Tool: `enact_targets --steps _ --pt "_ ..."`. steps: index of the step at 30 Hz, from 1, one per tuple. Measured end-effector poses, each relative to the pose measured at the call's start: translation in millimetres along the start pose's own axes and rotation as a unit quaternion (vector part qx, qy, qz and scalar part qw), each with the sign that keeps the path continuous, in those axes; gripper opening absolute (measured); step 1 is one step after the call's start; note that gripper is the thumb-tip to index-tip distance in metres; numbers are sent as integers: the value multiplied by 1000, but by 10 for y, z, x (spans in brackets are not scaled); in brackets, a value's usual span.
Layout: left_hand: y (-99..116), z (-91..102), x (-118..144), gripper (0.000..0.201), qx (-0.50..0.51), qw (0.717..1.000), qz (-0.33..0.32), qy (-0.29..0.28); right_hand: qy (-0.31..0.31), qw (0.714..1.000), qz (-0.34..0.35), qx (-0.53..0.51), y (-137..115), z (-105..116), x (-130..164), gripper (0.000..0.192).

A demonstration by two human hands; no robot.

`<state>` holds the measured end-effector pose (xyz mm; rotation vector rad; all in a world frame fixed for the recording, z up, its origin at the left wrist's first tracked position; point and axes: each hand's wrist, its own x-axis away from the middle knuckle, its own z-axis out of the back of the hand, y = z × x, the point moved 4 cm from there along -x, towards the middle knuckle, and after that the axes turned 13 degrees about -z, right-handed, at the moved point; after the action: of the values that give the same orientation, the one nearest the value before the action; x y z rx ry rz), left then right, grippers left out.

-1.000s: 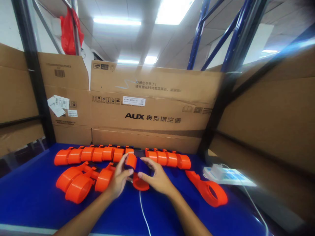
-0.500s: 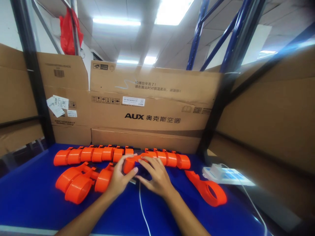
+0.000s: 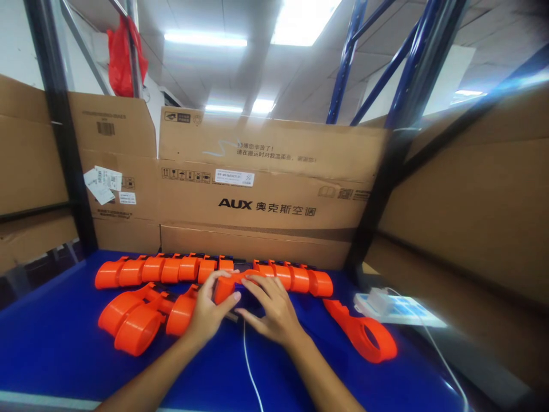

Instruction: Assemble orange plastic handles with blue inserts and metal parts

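Near the middle of the blue table, my left hand (image 3: 209,312) grips an orange plastic ring-shaped piece (image 3: 223,290) between thumb and fingers. My right hand (image 3: 273,308) curls over the same piece's flat arm, its thumb lower and a little apart. Something dark blue shows under the right fingers, mostly hidden. A white cable (image 3: 249,366) runs from below the hands toward me. Left of my left hand lie several more orange ring pieces (image 3: 136,332), partly covered by that hand.
A row of orange ring pieces (image 3: 153,269) lines the back of the table (image 3: 206,377), continuing right of the hands. One loose orange piece (image 3: 381,346) lies at right, near a white power strip (image 3: 405,309). Cardboard (image 3: 266,183) stands behind, between dark metal posts (image 3: 371,217).
Both hands keep nearly the same grip on the orange piece. The whole view has shifted very slightly; nothing on the table has visibly moved.
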<state>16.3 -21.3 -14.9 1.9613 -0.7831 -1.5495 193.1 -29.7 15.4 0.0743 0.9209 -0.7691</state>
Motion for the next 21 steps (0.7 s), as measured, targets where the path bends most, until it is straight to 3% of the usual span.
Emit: enact_targets --steps 11,21 --pt "-58 30 5 40 -1 1000 9 25 -4 1000 8 17 -14 8 -5 60" --pt "-113 6 21 44 15 999 16 -38 10 1000 15 17 -36 -7 8 59"
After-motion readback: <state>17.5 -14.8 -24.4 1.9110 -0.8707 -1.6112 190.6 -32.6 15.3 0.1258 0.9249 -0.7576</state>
